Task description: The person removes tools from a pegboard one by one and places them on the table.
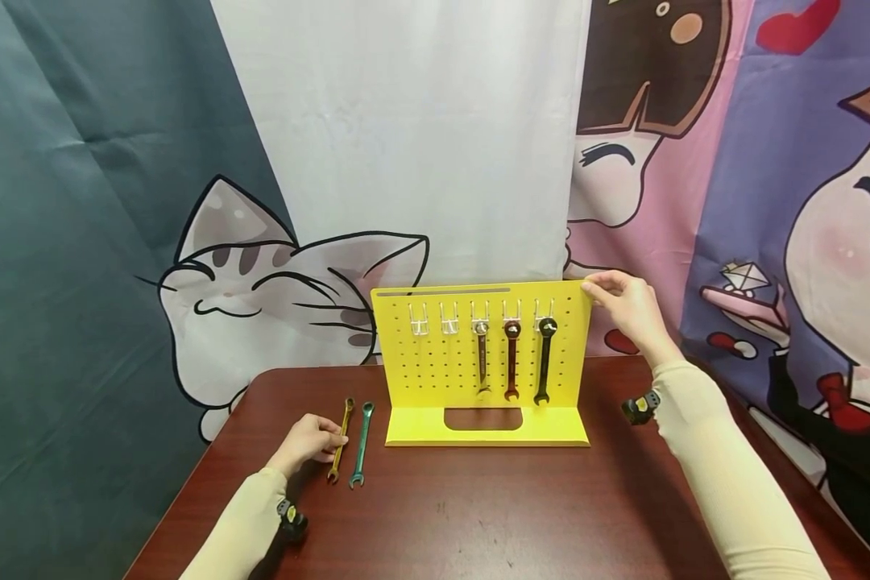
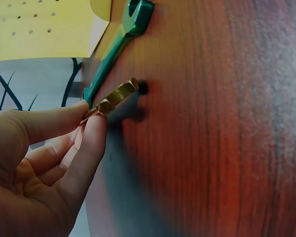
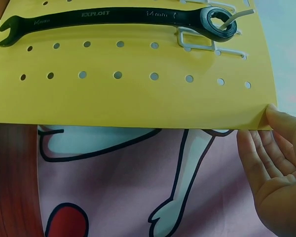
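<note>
Between the thumb and fingers of my left hand [image 1: 308,443] is a gold combination wrench [image 1: 341,447], pinched near its middle. In the left wrist view its open end points away from the hand, above its shadow. A green combination wrench [image 1: 362,448] lies on the table just to the right of it. My right hand [image 1: 629,308] grips the upper right corner of a yellow pegboard [image 1: 435,420], thumb on the front face. On the board's hooks hang a silver wrench [image 1: 482,358], a dark red wrench [image 1: 511,362] and a black wrench [image 3: 108,16], ring ends up.
Two bare hooks are on the left part of the board, one being the leftmost hook [image 1: 419,324]. The board stands on the brown wooden table [image 1: 464,515], its base having a cut-out slot. Behind hangs a cartoon-printed curtain [image 1: 406,121].
</note>
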`<action>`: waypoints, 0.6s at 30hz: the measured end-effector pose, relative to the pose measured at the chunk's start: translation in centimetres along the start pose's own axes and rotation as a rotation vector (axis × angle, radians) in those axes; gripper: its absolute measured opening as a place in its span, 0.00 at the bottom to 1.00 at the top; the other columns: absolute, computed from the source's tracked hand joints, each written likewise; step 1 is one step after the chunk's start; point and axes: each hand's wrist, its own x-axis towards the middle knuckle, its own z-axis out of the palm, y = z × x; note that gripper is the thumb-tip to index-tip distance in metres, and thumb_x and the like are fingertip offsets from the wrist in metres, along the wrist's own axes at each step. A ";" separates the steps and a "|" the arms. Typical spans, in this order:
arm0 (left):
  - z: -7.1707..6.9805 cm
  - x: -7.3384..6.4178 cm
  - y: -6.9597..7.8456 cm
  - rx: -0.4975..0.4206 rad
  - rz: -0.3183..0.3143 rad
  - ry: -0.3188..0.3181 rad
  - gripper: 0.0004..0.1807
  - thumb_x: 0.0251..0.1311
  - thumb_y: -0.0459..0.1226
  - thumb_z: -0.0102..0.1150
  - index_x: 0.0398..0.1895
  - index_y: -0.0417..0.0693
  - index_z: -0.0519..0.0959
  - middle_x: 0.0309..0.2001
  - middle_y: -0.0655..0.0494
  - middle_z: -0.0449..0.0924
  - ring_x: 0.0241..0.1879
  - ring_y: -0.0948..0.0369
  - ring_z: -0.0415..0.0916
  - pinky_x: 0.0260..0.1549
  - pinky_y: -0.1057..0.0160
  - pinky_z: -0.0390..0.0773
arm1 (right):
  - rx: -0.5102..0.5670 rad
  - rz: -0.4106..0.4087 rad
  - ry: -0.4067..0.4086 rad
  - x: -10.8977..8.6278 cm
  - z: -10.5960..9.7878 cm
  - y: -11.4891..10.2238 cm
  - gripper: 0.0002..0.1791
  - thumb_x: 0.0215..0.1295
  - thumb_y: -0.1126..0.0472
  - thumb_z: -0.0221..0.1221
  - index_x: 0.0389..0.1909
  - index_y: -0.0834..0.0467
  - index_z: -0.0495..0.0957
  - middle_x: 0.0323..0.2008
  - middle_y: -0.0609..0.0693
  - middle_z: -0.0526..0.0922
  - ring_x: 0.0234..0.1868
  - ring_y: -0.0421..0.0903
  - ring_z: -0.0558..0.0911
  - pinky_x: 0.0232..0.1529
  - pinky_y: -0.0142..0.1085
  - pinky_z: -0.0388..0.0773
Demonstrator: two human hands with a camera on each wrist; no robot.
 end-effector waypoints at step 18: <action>0.9 0.2 0.0 0.018 -0.002 0.027 0.07 0.58 0.29 0.69 0.34 0.32 0.82 0.28 0.47 0.79 0.24 0.59 0.76 0.23 0.62 0.84 | 0.008 0.001 0.014 0.0 0.2 0.1 0.24 0.69 0.44 0.62 0.53 0.59 0.83 0.47 0.58 0.87 0.39 0.40 0.87 0.51 0.48 0.81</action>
